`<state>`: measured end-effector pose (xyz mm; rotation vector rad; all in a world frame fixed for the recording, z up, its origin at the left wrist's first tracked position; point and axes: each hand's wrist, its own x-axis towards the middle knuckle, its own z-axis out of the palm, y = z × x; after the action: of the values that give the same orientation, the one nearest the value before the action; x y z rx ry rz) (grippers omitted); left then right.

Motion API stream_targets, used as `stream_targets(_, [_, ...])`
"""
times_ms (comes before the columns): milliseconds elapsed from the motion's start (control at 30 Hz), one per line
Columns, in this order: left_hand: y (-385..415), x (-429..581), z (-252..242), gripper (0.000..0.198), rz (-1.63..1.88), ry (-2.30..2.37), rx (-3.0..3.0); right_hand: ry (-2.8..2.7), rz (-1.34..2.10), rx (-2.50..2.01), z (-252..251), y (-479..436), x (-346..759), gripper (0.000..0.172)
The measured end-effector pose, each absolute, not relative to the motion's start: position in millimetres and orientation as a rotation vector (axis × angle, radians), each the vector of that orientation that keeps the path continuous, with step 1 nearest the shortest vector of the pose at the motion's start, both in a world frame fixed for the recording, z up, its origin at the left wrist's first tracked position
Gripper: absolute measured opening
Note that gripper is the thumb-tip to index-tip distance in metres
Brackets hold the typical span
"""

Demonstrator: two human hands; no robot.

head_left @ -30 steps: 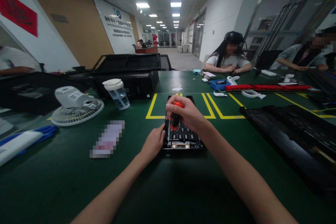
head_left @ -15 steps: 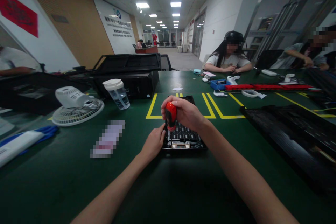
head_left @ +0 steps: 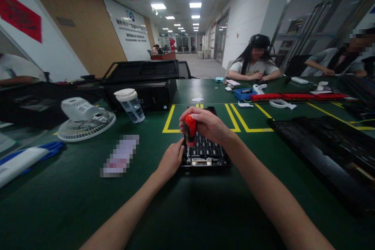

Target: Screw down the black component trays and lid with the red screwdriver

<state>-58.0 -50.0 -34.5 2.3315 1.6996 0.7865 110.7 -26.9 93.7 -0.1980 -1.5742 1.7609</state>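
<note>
My right hand (head_left: 209, 123) is closed around the red and black handle of a screwdriver (head_left: 190, 128). The tool stands almost upright, its shaft pointing down at the near left part of an open black plastic case (head_left: 206, 149). Rows of hexagonal cells line the inside of this case, and a pale metal strip lies along its near end. My left hand (head_left: 172, 157) grips the case's left edge, with its fingers partly hidden by the rim. The screwdriver's tip is too small to make out.
A lidded plastic cup (head_left: 130, 105), a white fan (head_left: 86, 119) and a blurred flat packet (head_left: 121, 156) are on the left. Large black panels (head_left: 328, 156) lie at the right. Behind are a blue box (head_left: 244, 93), a tape roll (head_left: 278, 103) and a seated person (head_left: 254, 62).
The screwdriver handle has tilted and turned slightly in my right hand. My left hand and the case keep their places. A person at the far right has shifted an arm.
</note>
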Motion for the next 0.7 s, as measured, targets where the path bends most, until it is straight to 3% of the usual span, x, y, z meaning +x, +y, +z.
stream_targets(700, [-49.6,-57.3,-33.4,0.030,0.778,1.699,2.321,-1.760,1.618,-0.289,100.6,-30.5,120.6,0.018])
